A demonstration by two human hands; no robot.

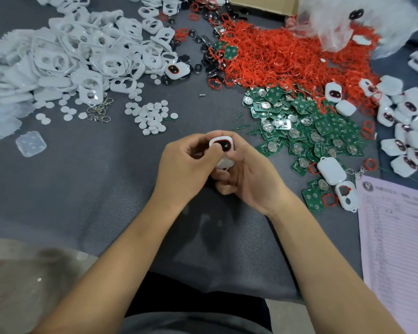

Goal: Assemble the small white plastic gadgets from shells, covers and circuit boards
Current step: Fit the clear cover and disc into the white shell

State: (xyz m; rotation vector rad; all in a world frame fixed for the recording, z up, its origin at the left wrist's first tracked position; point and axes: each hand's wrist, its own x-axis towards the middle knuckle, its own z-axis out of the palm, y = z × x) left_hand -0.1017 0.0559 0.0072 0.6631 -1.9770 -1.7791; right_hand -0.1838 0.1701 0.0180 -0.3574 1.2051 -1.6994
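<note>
Grey table — covers, boards, rings.

Your left hand and right hand meet around one gadget at the table's centre. Covers lie far left, discs behind your hands, rings behind right, circuit boards right, paper near right.

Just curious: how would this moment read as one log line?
step: pressing gadget together | left hand: grips gadget | right hand: grips gadget | circuit boards: piled right
</note>
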